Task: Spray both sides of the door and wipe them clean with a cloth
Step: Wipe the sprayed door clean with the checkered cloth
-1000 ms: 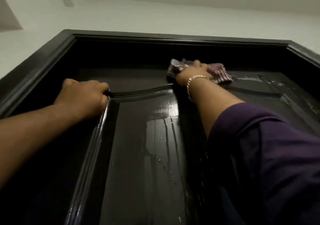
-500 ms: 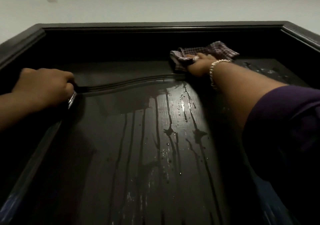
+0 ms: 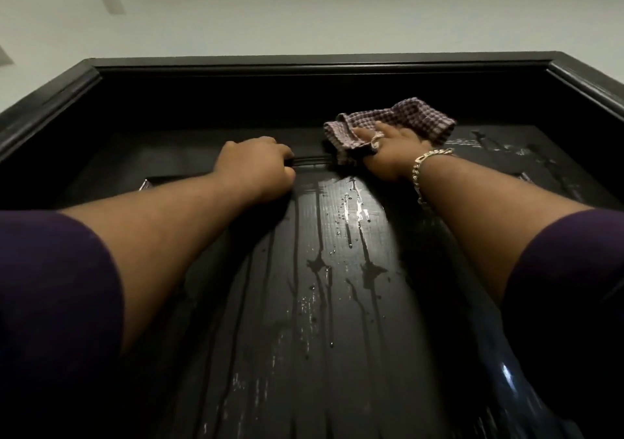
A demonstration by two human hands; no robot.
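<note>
The dark panelled door (image 3: 304,303) rises in front of me, wet, with spray running down its middle panel in streaks and drops. My right hand (image 3: 388,155) holds a checked cloth (image 3: 418,118) against the door's top rail, thumb over a fold of it. My left hand (image 3: 256,165) lies just left of it, fingers curled over the raised moulding at the panel's top. No spray bottle is in view.
The black door frame (image 3: 304,63) runs across the top and down both sides. Above it is a pale wall (image 3: 304,23). More wet smears (image 3: 489,145) show on the rail right of the cloth. A metal bracelet (image 3: 418,172) sits on my right wrist.
My left hand has slid right along the moulding, from the panel's left corner to beside my right hand. The cloth has stayed on the top rail.
</note>
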